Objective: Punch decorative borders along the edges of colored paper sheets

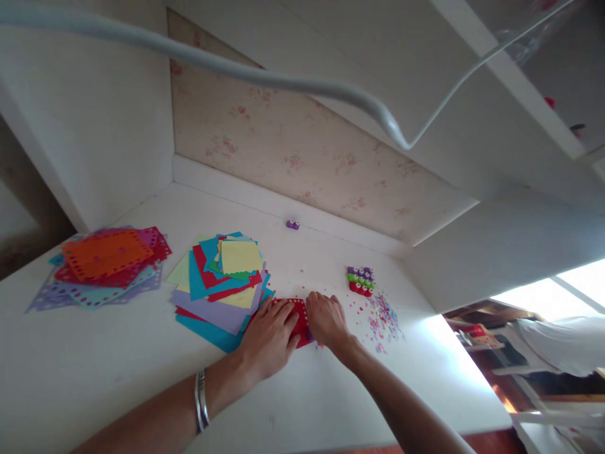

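A red sheet of paper (299, 326) with small punched holes along its edges lies on the white desk (155, 372). My left hand (269, 334) rests flat on this sheet, fingers spread, with a silver bangle at the wrist. At the sheet's right edge my right hand (327, 318) is closed around a small purple paper punch (310, 334), mostly hidden under the fingers. Left of the sheet is a stack of coloured paper (236, 315) in blue, purple, red and yellow. Punched-out confetti (384, 318) is scattered to the right of my right hand.
A pile of hole-punched sheets (108, 252), orange on top, lies at the far left. Purple, green and red punches (361, 281) stand grouped beyond the confetti. Two purple punches (292, 224) sit near the back wall. A grey cable (283, 79) hangs across the upper view.
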Demonstrator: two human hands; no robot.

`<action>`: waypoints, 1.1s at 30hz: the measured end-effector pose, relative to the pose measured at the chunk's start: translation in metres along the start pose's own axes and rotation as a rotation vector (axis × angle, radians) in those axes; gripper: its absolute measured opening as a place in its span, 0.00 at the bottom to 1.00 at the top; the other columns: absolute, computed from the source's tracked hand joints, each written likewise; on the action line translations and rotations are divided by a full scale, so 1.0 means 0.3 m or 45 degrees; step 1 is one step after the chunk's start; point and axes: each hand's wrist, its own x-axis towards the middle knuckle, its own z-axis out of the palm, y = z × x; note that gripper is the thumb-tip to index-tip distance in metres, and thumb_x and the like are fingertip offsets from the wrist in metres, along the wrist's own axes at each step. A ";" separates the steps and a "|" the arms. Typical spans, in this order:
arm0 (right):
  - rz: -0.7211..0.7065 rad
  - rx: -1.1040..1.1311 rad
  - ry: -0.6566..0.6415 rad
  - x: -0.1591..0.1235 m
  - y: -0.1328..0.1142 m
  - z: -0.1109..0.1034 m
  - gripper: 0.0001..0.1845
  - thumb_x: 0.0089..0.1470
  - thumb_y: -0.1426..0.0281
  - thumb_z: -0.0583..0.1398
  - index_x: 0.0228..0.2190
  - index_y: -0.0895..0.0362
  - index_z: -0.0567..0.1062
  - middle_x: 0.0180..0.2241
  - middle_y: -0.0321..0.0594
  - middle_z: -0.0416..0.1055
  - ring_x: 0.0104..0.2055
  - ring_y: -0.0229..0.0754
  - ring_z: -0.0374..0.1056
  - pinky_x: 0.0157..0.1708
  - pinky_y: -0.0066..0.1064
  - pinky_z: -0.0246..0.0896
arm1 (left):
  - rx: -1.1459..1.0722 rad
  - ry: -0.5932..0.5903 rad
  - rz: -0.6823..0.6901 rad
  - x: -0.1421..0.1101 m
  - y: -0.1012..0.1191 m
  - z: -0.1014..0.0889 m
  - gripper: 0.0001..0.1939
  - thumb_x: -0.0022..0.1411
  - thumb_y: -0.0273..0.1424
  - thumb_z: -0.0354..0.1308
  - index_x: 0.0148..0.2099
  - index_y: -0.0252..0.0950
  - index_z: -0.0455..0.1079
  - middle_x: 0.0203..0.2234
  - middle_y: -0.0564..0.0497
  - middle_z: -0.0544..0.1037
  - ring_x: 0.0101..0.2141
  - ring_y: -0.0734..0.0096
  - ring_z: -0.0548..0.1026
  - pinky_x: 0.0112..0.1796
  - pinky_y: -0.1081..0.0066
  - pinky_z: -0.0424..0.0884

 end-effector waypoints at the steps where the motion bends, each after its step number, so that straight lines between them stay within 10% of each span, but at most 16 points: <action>1: -0.005 0.009 -0.001 0.002 0.008 0.001 0.09 0.61 0.75 0.49 0.33 0.58 0.68 0.33 0.43 0.74 0.35 0.45 0.71 0.36 0.35 0.50 | -0.010 -0.008 -0.005 0.001 0.000 -0.001 0.17 0.67 0.35 0.50 0.54 0.36 0.70 0.55 0.43 0.72 0.57 0.57 0.65 0.61 0.53 0.50; 17: 0.226 0.523 0.175 -0.027 0.141 0.026 0.21 0.66 0.65 0.42 0.29 0.55 0.69 0.25 0.36 0.71 0.27 0.39 0.66 0.29 0.29 0.56 | -0.042 -0.061 -0.010 0.010 -0.013 0.004 0.19 0.67 0.36 0.50 0.56 0.37 0.68 0.57 0.44 0.70 0.58 0.57 0.65 0.61 0.52 0.50; 23: 0.082 1.076 0.085 -0.174 0.189 0.008 0.15 0.61 0.59 0.54 0.40 0.54 0.76 0.39 0.41 0.75 0.37 0.41 0.71 0.35 0.31 0.68 | -0.050 -0.109 0.009 0.011 -0.012 -0.010 0.21 0.66 0.41 0.50 0.55 0.37 0.69 0.58 0.44 0.69 0.59 0.55 0.62 0.61 0.52 0.50; 33: 0.100 1.092 0.192 -0.259 0.141 0.083 0.14 0.59 0.64 0.58 0.46 0.51 0.76 0.47 0.45 0.74 0.46 0.45 0.73 0.44 0.37 0.71 | -0.096 -0.093 0.039 0.017 -0.015 -0.017 0.25 0.60 0.46 0.56 0.55 0.39 0.69 0.59 0.44 0.66 0.60 0.53 0.59 0.62 0.52 0.48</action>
